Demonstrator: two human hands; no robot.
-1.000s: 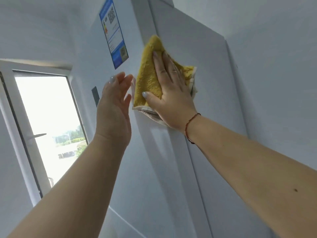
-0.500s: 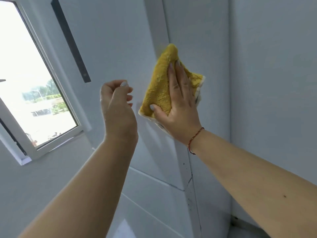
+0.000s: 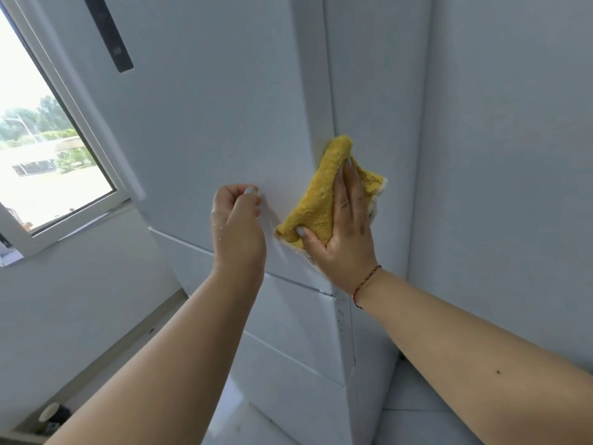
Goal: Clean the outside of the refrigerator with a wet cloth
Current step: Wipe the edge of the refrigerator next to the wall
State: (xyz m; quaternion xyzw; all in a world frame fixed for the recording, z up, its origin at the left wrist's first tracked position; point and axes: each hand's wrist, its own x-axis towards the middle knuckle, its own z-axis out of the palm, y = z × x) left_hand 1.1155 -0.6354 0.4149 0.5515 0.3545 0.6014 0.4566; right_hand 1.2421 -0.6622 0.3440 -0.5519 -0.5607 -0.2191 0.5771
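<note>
1. The yellow cloth [image 3: 324,200] lies folded against the refrigerator [image 3: 224,123], wrapped over its front right corner edge, a little above the seam where the upper door meets the drawer below.
2. The right hand [image 3: 345,229] presses the cloth flat to the refrigerator: its fingers are straight and point upward along the corner, and the thumb is spread out to the side across the cloth's lower end. Nothing is gripped; the palm and fingers simply bear on the cloth.
3. A thin red string bracelet [image 3: 365,285] circles the right wrist, and the forearm reaches in from the lower right.
4. The left hand [image 3: 239,226] hovers beside the cloth, on the refrigerator's front face, with its fingers curled loosely inward and the thumb against them. It holds nothing. Whether its knuckles touch the door cannot be told. Small water drops show on its back.
5. The refrigerator is white and smooth, with a dark narrow strip [image 3: 109,33] high on the door, well above the cloth.
6. To the right of the refrigerator stands a plain white wall [image 3: 513,155], close to its side panel.
7. To the left of the refrigerator is a white-framed window [image 3: 73,175], bright with trees and buildings outside.
8. Pale glossy floor [image 3: 417,412] shows at the refrigerator's foot.
</note>
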